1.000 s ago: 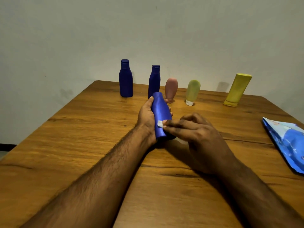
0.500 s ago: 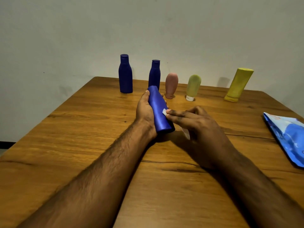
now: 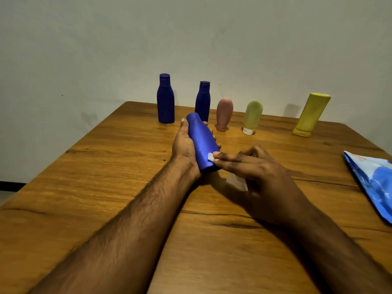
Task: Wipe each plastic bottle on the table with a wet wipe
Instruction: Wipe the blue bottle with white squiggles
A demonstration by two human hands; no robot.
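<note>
**Wiping a blue bottle held over the worktop**

Gripping the tilted blue bottle (image 3: 202, 143) above the worktop (image 3: 106, 177) middle, the left hand (image 3: 184, 145) curls its fingers round the body. The right hand (image 3: 254, 172) presses a white wet wipe (image 3: 211, 157) against the bottle's lower end with straightened fingers. Along the far edge stand five bottles: two dark blue (image 3: 165, 99) (image 3: 203, 101), one pink (image 3: 224, 114), one green (image 3: 252, 117), one yellow (image 3: 310, 114). A blue wipe packet (image 3: 375, 181) lies at the right edge.
</note>
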